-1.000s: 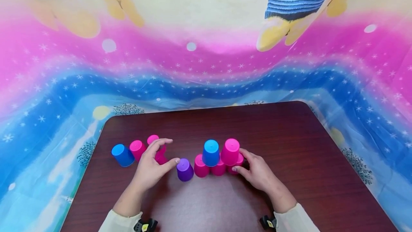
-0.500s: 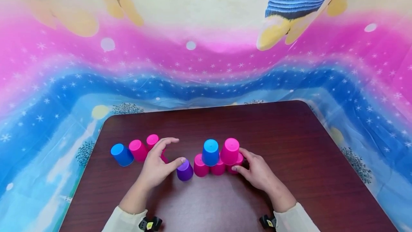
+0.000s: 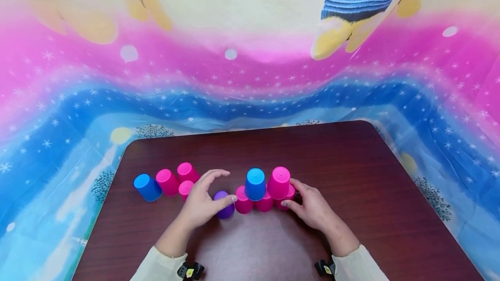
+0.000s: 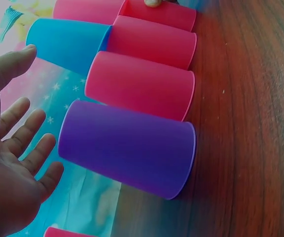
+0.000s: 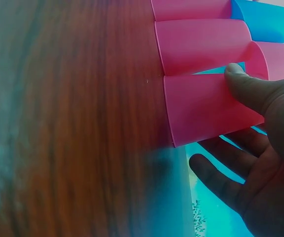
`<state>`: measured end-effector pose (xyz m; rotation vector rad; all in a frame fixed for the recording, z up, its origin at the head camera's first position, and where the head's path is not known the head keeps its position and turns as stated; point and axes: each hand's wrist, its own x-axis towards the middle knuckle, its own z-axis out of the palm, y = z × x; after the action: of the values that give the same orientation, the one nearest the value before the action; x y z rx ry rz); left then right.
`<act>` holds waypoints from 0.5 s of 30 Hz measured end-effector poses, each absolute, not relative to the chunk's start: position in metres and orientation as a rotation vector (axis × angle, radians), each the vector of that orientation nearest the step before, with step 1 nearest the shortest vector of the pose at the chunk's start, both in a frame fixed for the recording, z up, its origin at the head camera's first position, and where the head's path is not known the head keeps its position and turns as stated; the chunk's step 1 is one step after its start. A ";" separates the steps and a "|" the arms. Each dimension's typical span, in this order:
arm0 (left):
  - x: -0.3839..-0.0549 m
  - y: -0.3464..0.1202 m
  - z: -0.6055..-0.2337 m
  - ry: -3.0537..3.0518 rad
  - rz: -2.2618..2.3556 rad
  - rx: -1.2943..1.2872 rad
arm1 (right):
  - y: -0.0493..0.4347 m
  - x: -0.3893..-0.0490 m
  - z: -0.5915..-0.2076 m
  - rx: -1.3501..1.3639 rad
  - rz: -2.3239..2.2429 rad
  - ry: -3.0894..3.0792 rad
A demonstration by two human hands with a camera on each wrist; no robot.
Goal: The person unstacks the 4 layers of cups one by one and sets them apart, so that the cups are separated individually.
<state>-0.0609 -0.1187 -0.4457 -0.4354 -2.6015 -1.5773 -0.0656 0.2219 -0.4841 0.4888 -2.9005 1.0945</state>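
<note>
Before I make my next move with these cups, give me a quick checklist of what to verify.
1. Blue upper cup straddles left base cup and middle base cup: ok.
2. Pink upper cup straddles middle base cup and right base cup: ok.
3. Right hand holds right base cup: ok.
4. Purple cup stands mouth-down on the table: ok.
5. Left hand grips purple cup: not ok, its fingers are spread.
6. Gap between purple cup and left base cup: cannot tell.
</note>
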 end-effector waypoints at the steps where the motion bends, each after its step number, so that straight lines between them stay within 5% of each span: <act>1: -0.061 -0.118 -0.446 -2.604 -1.578 -0.432 | 0.222 -0.066 -0.484 0.490 1.094 -2.900; 15: -0.062 -0.103 -0.444 -2.671 -1.585 -0.376 | 0.223 -0.066 -0.486 0.507 1.092 -2.876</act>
<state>-0.0618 -0.1029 -0.4444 -0.3764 -2.6713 -1.5851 -0.0659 0.2233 -0.4858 0.5072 -2.8760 1.0923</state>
